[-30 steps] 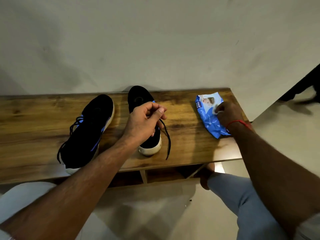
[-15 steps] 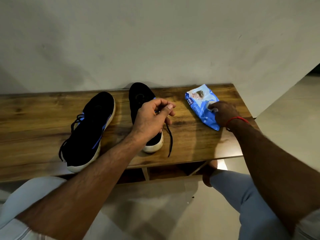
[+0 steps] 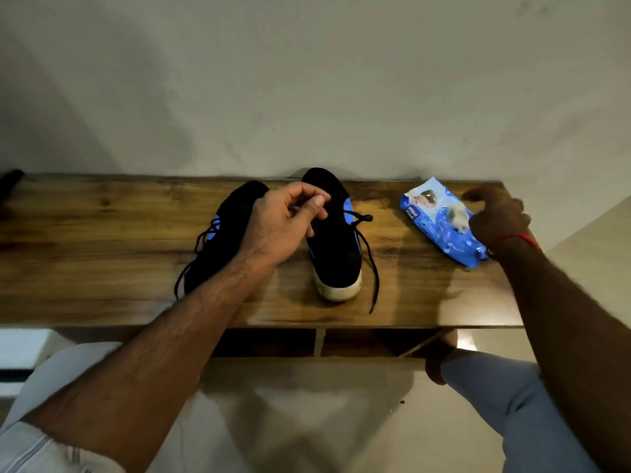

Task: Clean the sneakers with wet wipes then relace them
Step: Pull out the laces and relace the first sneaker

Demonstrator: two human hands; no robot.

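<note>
A person sits at a low wooden bench set against a pale wall; two black sneakers lie on top of it, side by side; the left sneaker is partly hidden behind the person's arm, and its dark laces hang loose near the front edge; the right sneaker has its white toe pointing at the person, with blue along its side and a black lace trailing down over the wood; the left hand is raised over the two shoes with its fingers curled and the thumb pressed to the fingertips, and I cannot tell if it pinches anything; a blue pack of wet wipes lies on the bench, to the right of the shoes and apart from them; the right hand, with a red thread round the wrist, is at the pack's right side with bent fingers by a bit of white wipe poking out of the top; it is too blurry to say if the fingers hold it.
</note>
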